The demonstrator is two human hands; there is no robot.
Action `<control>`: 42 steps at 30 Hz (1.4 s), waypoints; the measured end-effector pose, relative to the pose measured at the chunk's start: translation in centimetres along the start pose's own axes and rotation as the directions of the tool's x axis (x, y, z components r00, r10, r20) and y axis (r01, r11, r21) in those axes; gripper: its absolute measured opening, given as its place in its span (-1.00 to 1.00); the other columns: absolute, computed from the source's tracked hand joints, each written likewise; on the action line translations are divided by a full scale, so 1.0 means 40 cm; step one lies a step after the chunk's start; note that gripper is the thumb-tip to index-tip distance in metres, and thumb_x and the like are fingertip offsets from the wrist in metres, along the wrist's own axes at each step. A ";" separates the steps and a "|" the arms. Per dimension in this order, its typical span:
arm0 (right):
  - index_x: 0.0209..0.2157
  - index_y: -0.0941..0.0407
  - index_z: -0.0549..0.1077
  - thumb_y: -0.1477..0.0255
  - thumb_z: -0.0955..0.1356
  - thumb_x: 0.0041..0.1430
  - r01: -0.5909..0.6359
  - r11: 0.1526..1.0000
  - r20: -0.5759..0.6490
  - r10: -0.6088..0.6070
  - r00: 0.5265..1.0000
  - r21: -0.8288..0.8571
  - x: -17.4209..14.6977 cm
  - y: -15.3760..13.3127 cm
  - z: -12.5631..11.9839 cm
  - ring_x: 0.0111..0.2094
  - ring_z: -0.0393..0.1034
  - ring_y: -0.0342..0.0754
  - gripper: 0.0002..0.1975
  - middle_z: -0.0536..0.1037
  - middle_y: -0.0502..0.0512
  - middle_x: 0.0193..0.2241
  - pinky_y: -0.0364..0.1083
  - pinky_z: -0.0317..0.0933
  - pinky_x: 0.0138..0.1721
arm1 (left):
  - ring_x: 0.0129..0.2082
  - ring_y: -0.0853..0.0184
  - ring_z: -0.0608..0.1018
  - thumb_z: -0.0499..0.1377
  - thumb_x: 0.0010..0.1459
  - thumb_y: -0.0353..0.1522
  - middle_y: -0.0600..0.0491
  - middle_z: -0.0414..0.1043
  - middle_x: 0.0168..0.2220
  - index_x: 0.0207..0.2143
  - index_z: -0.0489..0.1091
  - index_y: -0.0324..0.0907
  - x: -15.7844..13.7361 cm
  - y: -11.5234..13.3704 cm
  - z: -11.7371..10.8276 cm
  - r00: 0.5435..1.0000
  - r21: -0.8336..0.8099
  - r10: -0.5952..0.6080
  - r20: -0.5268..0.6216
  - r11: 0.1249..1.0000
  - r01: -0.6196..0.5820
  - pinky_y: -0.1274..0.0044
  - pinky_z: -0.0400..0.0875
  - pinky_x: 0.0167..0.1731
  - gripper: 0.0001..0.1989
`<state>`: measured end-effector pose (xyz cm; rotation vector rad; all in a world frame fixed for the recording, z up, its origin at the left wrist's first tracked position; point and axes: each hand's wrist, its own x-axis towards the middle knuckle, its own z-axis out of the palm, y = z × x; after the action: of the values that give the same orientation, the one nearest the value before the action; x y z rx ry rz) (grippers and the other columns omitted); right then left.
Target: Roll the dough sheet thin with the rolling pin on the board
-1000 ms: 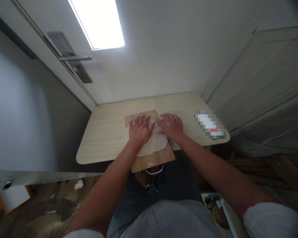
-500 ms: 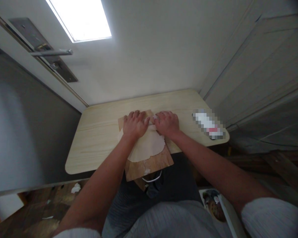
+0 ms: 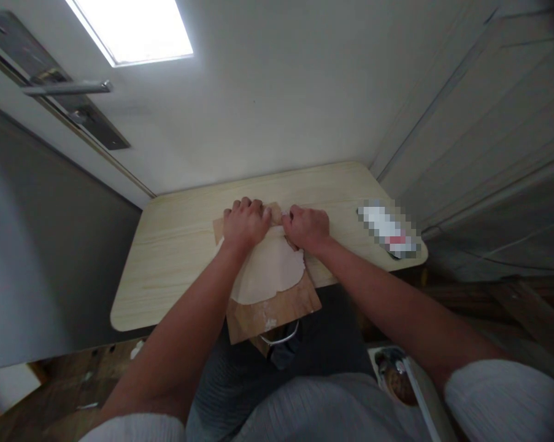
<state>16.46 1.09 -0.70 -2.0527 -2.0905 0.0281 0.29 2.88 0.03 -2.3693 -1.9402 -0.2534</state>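
Observation:
A thin cream sheet (image 3: 267, 270) with a ragged edge, like rolled dough or clay, lies over a brown wooden board (image 3: 272, 314). Flat on the far left part of the sheet rests my left hand (image 3: 246, 224), its fingers apart and its thumb pointing right, close to the far edge. My right hand (image 3: 307, 227) is closed at the far right corner, thumb and forefinger pinching the sheet's edge. A little pale material shows at those fingertips. What lies under both palms is hidden.
The board rests on a pale wooden table (image 3: 175, 245) and juts over its near edge above my lap. A blurred-out phone-like object (image 3: 389, 230) lies at the table's right end. Behind stands a door with a metal handle (image 3: 69, 88). A white container (image 3: 399, 374) holds items beside my right leg.
My right fingers have curled in tighter at the sheet's far edge, and the gap between the hands is slightly wider. The camera view has shifted a little.

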 end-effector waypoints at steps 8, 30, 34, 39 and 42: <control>-0.20 0.18 0.60 0.20 0.11 0.36 -0.022 0.999 0.001 0.022 1.000 -0.031 0.036 0.000 0.012 -0.24 0.53 0.16 -0.48 0.63 0.33 -0.28 0.02 0.24 -0.23 | 0.01 0.01 0.44 -0.25 0.37 -0.11 -0.21 0.46 -0.04 -0.10 0.48 -0.16 0.053 -0.006 0.007 1.000 -0.006 -0.006 0.009 1.000 0.006 0.19 0.27 -0.04 -0.44; -0.14 0.17 0.55 0.26 0.11 0.37 0.002 1.000 0.002 -0.002 1.000 -0.021 0.050 0.008 0.030 -0.20 0.46 0.13 -0.54 0.59 0.31 -0.22 0.02 0.19 -0.18 | 0.07 0.04 0.42 -0.22 0.37 -0.12 -0.18 0.43 0.04 0.02 0.40 -0.15 0.067 -0.008 0.010 1.000 -0.047 -0.020 0.009 0.999 0.021 0.23 0.30 -0.02 -0.49; -0.10 0.17 0.52 0.28 0.12 0.35 0.051 0.999 -0.066 -0.052 0.996 -0.008 0.008 0.012 0.022 -0.06 0.32 0.18 -0.57 0.52 0.34 -0.10 0.07 0.12 -0.10 | 0.13 0.04 0.37 -0.19 0.37 -0.15 -0.13 0.35 0.16 0.16 0.29 -0.09 0.030 -0.002 0.005 1.000 -0.054 -0.011 -0.009 0.998 0.010 0.20 0.27 0.04 -0.52; 0.07 0.15 0.44 0.26 0.12 0.37 0.121 0.992 -0.122 -0.117 0.986 0.023 -0.047 0.021 0.019 0.05 0.21 0.21 -0.56 0.48 0.29 0.05 0.14 0.00 0.04 | 0.25 0.04 0.27 -0.16 0.36 -0.12 -0.04 0.17 0.33 0.28 0.17 0.01 -0.014 0.005 0.012 1.000 -0.056 -0.008 -0.022 0.998 0.006 0.11 0.14 0.17 -0.49; 0.15 0.16 0.37 0.24 0.08 0.40 0.144 0.989 -0.130 -0.139 0.982 0.029 -0.078 0.026 0.022 0.12 0.16 0.21 -0.51 0.42 0.28 0.16 0.17 -0.08 0.12 | 0.29 0.03 0.23 -0.19 0.36 -0.07 -0.03 0.13 0.36 0.31 0.14 0.03 -0.045 0.010 0.015 1.000 -0.057 -0.011 -0.008 0.998 0.011 0.08 0.09 0.20 -0.45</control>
<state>17.36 -1.87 -2.15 -1.8285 -2.1339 -0.0823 0.41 1.15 -0.86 -2.3892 -1.9691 -0.3230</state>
